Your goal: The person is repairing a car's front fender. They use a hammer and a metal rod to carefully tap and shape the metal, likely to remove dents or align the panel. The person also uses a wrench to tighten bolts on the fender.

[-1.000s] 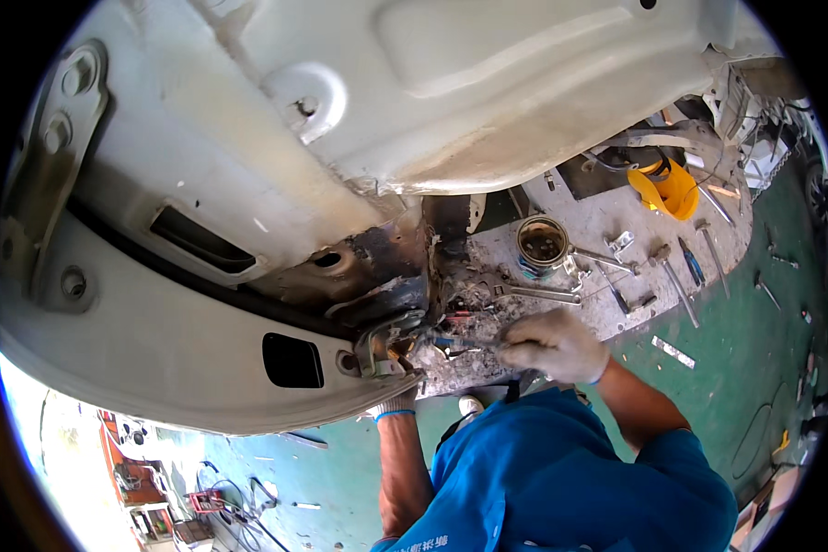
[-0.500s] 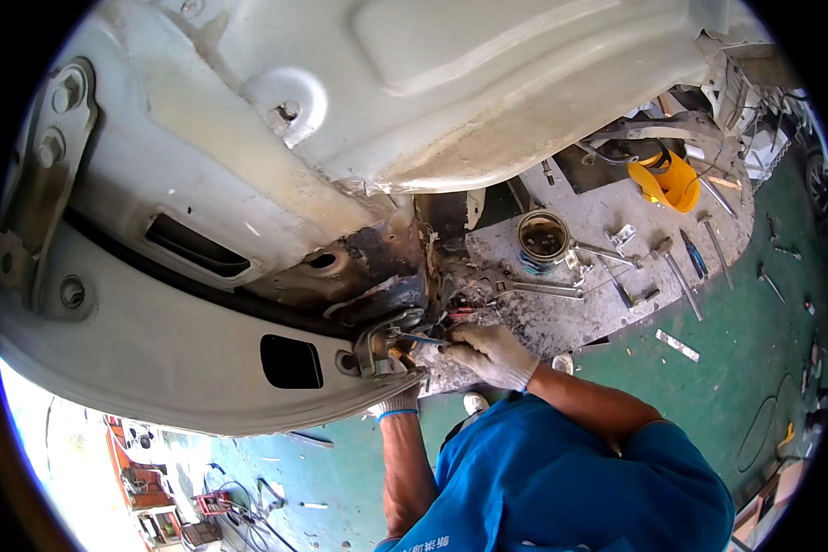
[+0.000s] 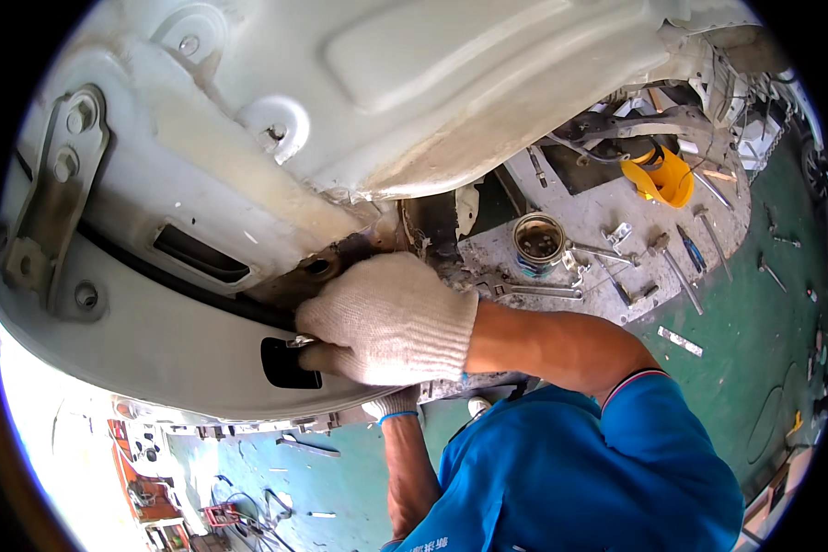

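Note:
My right hand point(image 3: 386, 317), in a pale knitted glove, is closed at the inner side of a white curved car panel point(image 3: 184, 336). A small shiny metal piece point(image 3: 299, 341) shows between its thumb and fingers, beside the panel's dark oblong cutout point(image 3: 290, 364); its kind cannot be made out. My left hand point(image 3: 394, 403), also gloved, is behind the panel's lower edge, with its fingers hidden. Behind the right hand lies rusty, worn bodywork point(image 3: 327, 262), partly covered by the glove.
A two-bolt hinge bracket point(image 3: 60, 189) is at upper left. White bodywork point(image 3: 451, 83) spans the top. A worn bench point(image 3: 616, 207) at right carries an open can point(image 3: 539, 241), an adjustable wrench point(image 3: 534, 292), a hammer point(image 3: 676, 271), pliers point(image 3: 692, 248) and a yellow container point(image 3: 661, 177).
My right hand has moved left and up, from beside the panel's end to over its inner face near the cutout. The left hand stays behind the edge. The view has shifted slightly.

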A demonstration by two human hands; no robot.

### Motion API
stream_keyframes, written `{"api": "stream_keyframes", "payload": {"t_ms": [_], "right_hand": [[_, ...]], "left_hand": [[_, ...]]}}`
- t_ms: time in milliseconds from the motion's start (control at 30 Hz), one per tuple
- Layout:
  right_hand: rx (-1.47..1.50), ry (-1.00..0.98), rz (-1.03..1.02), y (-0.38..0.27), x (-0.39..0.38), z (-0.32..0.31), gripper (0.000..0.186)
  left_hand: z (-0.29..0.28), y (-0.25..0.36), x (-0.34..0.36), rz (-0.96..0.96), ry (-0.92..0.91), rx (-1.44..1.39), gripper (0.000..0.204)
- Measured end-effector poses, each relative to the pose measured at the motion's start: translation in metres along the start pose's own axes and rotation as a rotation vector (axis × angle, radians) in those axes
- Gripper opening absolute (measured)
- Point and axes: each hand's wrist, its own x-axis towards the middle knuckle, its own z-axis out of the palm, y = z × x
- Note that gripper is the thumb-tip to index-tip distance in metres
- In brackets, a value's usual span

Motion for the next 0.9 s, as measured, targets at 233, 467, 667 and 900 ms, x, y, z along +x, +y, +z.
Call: {"api": "stream_keyframes", "payload": {"t_ms": [233, 467, 667, 900], "right_hand": [[0.334, 0.407, -0.163, 0.036, -0.064, -0.038, 0.012], [0.711, 0.045, 0.417, 0.112, -0.205, 0.014, 0.016], [0.53, 0.016, 0.313, 0.084, -0.181, 0.07, 0.023], [0.325, 0.181, 0.259, 0.103, -0.174, 0.108, 0.022]], "left_hand": [[0.012, -0.004, 0.003, 0.062, 0.298, -0.245, 0.062], [-0.006, -0.015, 0.014, 0.498, 0.052, 0.854, 0.054], [-0.09, -0.029, 0.037, 0.423, 0.031, 0.925, 0.061], [-0.053, -0.02, 0.023, 0.356, 0.013, 1.288, 0.073]]}}
